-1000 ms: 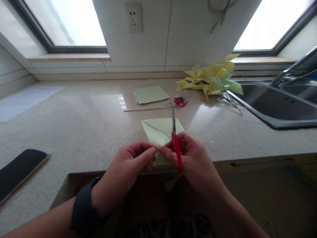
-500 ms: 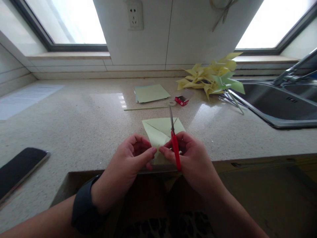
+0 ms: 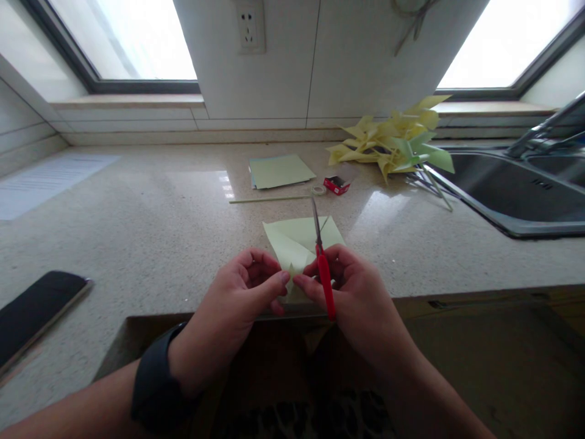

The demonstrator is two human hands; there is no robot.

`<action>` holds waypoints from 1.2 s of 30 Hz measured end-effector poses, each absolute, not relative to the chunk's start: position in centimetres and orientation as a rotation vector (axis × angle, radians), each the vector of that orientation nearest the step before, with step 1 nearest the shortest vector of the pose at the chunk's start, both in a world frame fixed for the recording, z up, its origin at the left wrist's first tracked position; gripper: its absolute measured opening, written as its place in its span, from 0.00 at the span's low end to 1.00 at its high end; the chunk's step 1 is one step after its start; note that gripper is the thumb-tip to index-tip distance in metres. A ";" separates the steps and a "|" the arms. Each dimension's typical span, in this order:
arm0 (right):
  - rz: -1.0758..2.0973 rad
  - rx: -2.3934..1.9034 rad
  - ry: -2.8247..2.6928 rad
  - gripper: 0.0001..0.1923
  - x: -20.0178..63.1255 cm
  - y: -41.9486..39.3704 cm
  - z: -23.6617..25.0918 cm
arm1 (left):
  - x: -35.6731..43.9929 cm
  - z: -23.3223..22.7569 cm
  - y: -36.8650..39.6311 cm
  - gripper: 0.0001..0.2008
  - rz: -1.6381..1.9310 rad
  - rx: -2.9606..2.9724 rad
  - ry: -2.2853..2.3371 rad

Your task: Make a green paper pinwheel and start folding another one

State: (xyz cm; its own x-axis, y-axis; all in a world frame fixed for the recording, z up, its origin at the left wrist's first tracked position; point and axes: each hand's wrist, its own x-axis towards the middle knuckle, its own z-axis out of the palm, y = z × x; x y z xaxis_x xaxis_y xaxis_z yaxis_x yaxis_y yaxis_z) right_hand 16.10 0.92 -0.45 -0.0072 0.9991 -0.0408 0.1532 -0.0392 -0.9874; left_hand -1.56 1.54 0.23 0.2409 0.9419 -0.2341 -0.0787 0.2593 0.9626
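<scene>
Right now both hands are pinching the folded green paper [image 3: 299, 241] — left hand [image 3: 237, 299], right hand [image 3: 354, 292] also gripping red-handled scissors [image 3: 322, 262] — fingers clamped together.

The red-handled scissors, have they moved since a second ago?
No, barely: the red-handled scissors in the right hand still point toward the small red box.

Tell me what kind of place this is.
Most likely a home kitchen used as a craft spot: a stone countertop with a steel sink and faucet at right, and a tiled wall with a power socket between two windows.
</scene>
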 end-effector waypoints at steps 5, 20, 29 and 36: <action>1.261 -1.302 -1.266 0.16 16.4 1.0 -0.4 | -1.4 0.2 1.6 0.15 0.905 1.023 1.052; 1.291 -1.176 -1.672 0.14 18.3 4.7 1.0 | -2.1 1.0 3.1 0.16 0.727 1.039 0.956; 1.365 -1.076 -1.704 0.14 18.4 4.3 -0.5 | -2.3 0.9 3.3 0.17 0.648 1.188 1.063; 1.426 -1.058 -1.635 0.12 18.2 4.1 -0.5 | -2.3 0.6 3.1 0.15 0.668 1.216 1.077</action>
State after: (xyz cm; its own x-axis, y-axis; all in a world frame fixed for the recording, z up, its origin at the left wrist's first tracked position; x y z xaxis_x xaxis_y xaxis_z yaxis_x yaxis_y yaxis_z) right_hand 18.24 4.07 -0.53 -0.4112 0.9115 -0.0020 0.1256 0.0546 -0.9906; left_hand -2.29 3.11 0.63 0.3833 0.8765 -0.2911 0.1295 0.2611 0.9566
